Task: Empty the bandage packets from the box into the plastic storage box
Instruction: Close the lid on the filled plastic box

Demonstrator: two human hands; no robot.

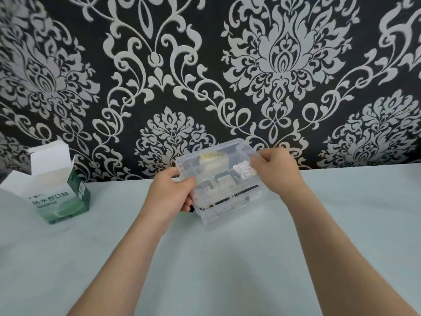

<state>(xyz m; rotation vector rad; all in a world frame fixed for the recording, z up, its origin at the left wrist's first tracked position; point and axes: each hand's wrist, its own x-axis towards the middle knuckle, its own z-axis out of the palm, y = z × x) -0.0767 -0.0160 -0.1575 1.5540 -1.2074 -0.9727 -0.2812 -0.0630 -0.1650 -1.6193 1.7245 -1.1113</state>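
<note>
Storage box (pixel 230 199) of clear plastic is gripped at both sides over the pale table (pixel 227 265), close to the patterned wall (pixel 205 65). The left hand (pixel 169 190) is curled round its left edge, the right hand (pixel 278 171) round the right corner of the lid (pixel 227 153). Pale packets (pixel 213 161) appear to be held inside. The bandage box (pixel 60 199), flaps open, is stood well apart at left.

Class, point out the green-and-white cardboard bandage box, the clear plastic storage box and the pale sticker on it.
green-and-white cardboard bandage box (pixel 61 206): head view, printed green front face.
clear plastic storage box (pixel 230 210): head view, lower front wall.
pale sticker (pixel 246 171): head view, its centre.
</note>
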